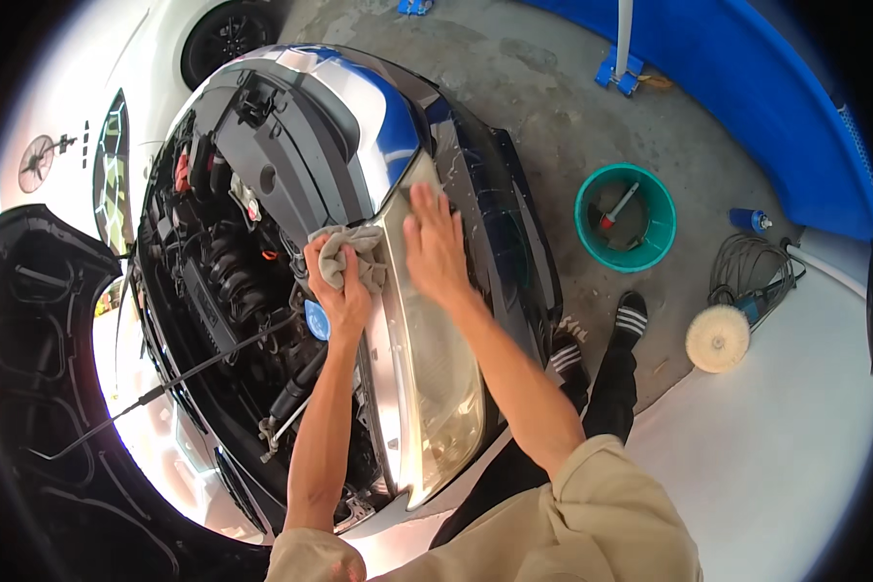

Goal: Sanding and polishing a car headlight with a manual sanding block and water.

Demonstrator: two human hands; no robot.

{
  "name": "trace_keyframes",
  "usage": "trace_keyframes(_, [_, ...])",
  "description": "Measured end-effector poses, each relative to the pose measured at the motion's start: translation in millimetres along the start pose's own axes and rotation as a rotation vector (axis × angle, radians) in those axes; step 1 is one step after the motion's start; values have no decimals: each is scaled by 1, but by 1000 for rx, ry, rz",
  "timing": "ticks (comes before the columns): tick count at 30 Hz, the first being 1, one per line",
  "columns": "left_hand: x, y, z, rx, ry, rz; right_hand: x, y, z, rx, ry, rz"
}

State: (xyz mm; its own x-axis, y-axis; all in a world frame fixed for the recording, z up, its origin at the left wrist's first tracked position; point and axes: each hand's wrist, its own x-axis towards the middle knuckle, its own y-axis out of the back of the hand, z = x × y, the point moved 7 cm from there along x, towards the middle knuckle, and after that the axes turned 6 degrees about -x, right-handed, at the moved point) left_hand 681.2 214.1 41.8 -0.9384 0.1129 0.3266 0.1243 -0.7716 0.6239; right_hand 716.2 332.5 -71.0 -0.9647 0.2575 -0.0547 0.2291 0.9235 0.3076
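My left hand [340, 287] grips a crumpled grey-beige cloth [356, 254] at the inner edge of a car's headlight, beside the engine bay [225, 291]. My right hand [435, 244] lies with its fingers extended over the upper part of the headlight lens [444, 378] and holds nothing. The lens looks yellowish and hazy, with bright reflections near its lower end. A blue cap [317, 320] shows in the engine bay next to my left wrist. Whether my right palm presses on the lens is hidden.
The raised hood [44, 364] and its prop rod [149, 395] are at left. On the floor at right are a teal bucket [669, 218] with a brush-like tool inside, a blue can [749, 220], a coiled cable [746, 269] and a round polishing pad [717, 339]. A white car [145, 65] stands beyond.
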Motion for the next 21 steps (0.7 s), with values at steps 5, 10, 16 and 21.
trace_keyframes(5, [-1, 7, -2, 15, -37, 21, -25, 1, -20, -66, 143, -65])
trace_keyframes(10, [-6, 7, -8, -15, 36, -3, -24, -3, -33, -56, 161, -3])
trace_keyframes(16, [-4, 4, -5, -44, 17, -10, 0, 0, -23, -45, 135, -47])
trace_keyframes(21, [-7, 8, -6, 8, 10, -17, 8, 3, -22, -27, 51, -32])
